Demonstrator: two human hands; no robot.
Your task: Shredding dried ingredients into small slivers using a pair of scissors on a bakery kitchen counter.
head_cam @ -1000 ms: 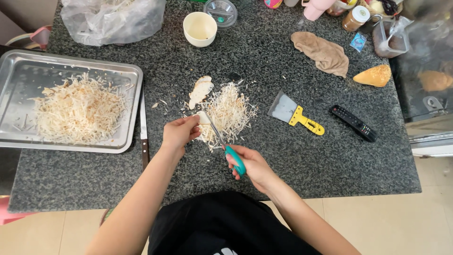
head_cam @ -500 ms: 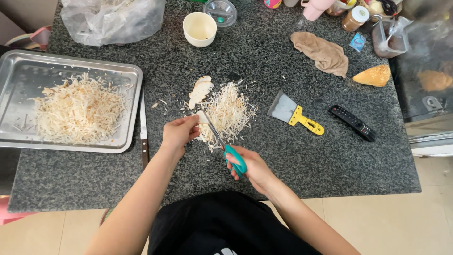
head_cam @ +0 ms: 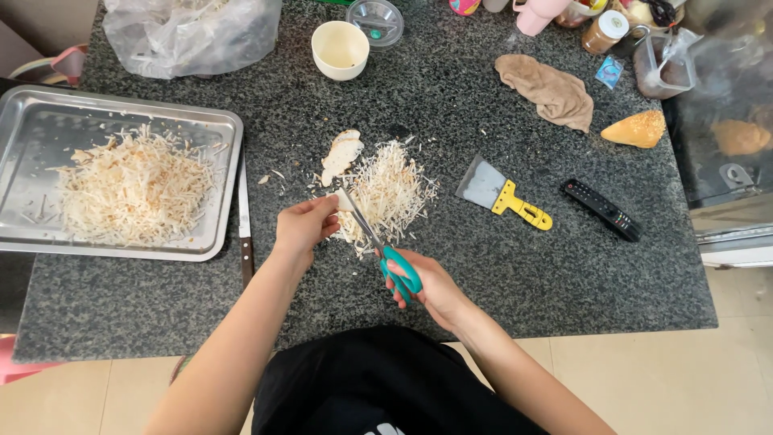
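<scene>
The speckled bench (head_cam: 483, 266) carries everything. At its 9 o'clock edge sits a steel tray (head_cam: 32, 129) heaped with pale shreds (head_cam: 133, 189); a clear bag (head_cam: 189, 32) lies at 11 o'clock. A knife (head_cam: 244, 217) lies just beside the tray's right rim. Near the middle is a loose pile (head_cam: 390, 189) of cut strips, with two whole slices (head_cam: 341, 153) touching its 10 o'clock side.

The left hand (head_cam: 304, 227) pinches a thin white piece (head_cam: 345, 199) at the pile's 8 o'clock edge. The right hand (head_cam: 425, 282) is closed through the teal loops of the scissors (head_cam: 378, 242), blades on the piece. The piece looks light, soft and crumbly, likely best held at its near end, fingers back from the blades.

At 3 o'clock lie a scraper (head_cam: 503, 193) and remote (head_cam: 602, 209), well apart; a cloth (head_cam: 547, 90), bun (head_cam: 638, 129) and cup (head_cam: 341, 50) sit further off. Nothing crowds the cutting.
</scene>
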